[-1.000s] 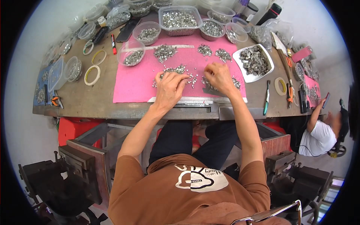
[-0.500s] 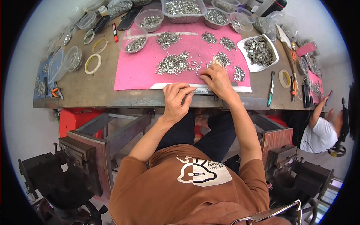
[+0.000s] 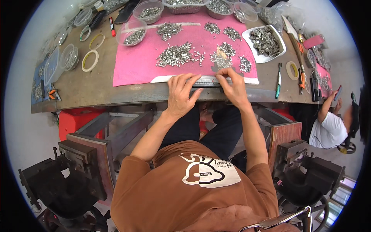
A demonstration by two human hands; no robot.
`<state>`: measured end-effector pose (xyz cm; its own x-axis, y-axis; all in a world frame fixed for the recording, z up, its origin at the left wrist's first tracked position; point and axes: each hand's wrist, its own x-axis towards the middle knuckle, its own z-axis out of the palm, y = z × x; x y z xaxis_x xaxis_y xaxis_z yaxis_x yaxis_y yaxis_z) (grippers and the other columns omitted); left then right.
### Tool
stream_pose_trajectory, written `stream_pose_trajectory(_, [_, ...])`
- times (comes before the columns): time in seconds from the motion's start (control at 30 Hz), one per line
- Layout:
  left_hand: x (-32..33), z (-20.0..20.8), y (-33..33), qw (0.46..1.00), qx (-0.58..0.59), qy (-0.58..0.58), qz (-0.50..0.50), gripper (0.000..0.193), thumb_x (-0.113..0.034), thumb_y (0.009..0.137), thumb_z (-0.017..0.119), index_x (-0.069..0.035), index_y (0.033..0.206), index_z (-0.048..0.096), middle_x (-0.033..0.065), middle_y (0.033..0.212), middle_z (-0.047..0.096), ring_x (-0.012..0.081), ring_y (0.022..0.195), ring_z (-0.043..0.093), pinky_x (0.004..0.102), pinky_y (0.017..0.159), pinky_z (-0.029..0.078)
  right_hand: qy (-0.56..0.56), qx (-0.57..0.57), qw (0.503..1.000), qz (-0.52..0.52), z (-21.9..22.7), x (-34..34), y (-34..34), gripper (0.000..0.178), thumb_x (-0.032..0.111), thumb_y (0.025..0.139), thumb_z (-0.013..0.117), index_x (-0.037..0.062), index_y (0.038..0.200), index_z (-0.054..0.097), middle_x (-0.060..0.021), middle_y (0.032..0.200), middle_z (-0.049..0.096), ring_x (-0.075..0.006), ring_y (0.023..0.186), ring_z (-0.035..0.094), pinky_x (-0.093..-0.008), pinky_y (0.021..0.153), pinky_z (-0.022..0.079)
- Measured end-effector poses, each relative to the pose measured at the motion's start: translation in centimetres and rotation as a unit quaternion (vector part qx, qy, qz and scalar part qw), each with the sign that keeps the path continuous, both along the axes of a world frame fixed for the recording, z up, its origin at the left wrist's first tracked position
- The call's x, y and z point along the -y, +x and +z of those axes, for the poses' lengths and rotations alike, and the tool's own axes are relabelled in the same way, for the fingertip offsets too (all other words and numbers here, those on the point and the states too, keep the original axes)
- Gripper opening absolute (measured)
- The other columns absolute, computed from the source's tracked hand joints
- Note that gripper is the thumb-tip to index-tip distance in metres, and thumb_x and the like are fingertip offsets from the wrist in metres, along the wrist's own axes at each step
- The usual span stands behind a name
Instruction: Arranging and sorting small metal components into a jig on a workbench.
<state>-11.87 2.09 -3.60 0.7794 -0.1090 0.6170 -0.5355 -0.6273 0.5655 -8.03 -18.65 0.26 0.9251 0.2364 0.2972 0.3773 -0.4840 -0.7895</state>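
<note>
A narrow metal strip (image 3: 205, 80), looking like a channel or rail, lies along the front edge of the pink mat (image 3: 135, 71). My left hand (image 3: 181, 94) rests its fingertips at the strip's left part, fingers stretched and thumb held apart below. Thumb and index finger of my right hand (image 3: 234, 87) come together at the strip's right end; whatever they pinch is too small to make out. Just beyond that hand lies a spread of small shiny metal pieces (image 3: 221, 60). To the left is a larger heap of such metal pieces (image 3: 176, 55).
Smaller metal heaps (image 3: 245, 63) dot the mat. A white dish (image 3: 266, 45) of darker pieces stands right, plastic tubs (image 3: 132, 34) at the back and left. A toothbrush (image 3: 278, 81), tape rolls (image 3: 90, 61) and pliers (image 3: 54, 92) lie about. Another person (image 3: 328, 129) sits far right.
My right hand has drawn back from the small metal pieces to the strip's right end. The left hand stays by the strip, its thumb lower now. The whole view has shifted slightly.
</note>
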Motion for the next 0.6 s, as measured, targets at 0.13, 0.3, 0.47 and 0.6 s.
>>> stream_pose_trajectory(0.13, [0.2, -0.7, 0.0, 0.999, -0.001, 0.038, 0.008, 0.038, -0.015, 0.083, 0.075, -0.009, 0.12, 0.068, 0.0072, 0.111, 0.062, 0.0277, 0.107, 0.055, 0.0444, 0.096, 0.037, 0.027, 0.029, 0.999, -0.005, -1.3, -0.5, -1.7, 0.009, -0.001, 0.088, 0.067, -0.0015, 0.095, 0.062, -0.013, 0.094, 0.067, -0.0279, 0.087, 0.065, -0.0369, 0.079, 0.05])
stream_pose_trajectory(0.3, [0.2, -0.9, 0.1, 1.0, -0.004, 0.03, 0.002, 0.037, -0.014, 0.083, 0.074, -0.009, 0.12, 0.069, 0.007, 0.111, 0.062, 0.0278, 0.106, 0.055, 0.0443, 0.096, 0.038, 0.019, 0.071, 0.997, -0.025, -2.0, -0.8, -1.9, 0.009, -0.002, 0.087, 0.068, -0.0004, 0.092, 0.061, -0.0117, 0.093, 0.067, -0.0304, 0.088, 0.064, -0.0383, 0.082, 0.048])
stream_pose_trajectory(0.47, [0.2, -0.8, 0.0, 1.0, -0.004, 0.03, 0.003, 0.037, -0.013, 0.083, 0.074, -0.009, 0.12, 0.069, 0.0069, 0.111, 0.062, 0.0279, 0.106, 0.055, 0.0443, 0.095, 0.038, -0.131, 0.184, 0.974, 0.0, -1.5, -0.5, -1.8, 0.014, -0.001, 0.084, 0.07, 0.0022, 0.096, 0.064, -0.0106, 0.097, 0.067, -0.0281, 0.09, 0.063, -0.037, 0.084, 0.046])
stream_pose_trajectory(0.6, [0.2, -0.9, 0.1, 0.999, -0.01, 0.03, 0.003, 0.038, -0.013, 0.083, 0.074, -0.01, 0.12, 0.069, 0.0074, 0.111, 0.062, 0.0285, 0.106, 0.054, 0.0446, 0.096, 0.038, -0.206, 0.258, 0.944, 0.011, -1.2, -0.6, -2.4, 0.019, 0.001, 0.08, 0.072, 0.0038, 0.098, 0.065, -0.0094, 0.102, 0.067, -0.0272, 0.094, 0.062, -0.0386, 0.086, 0.044])
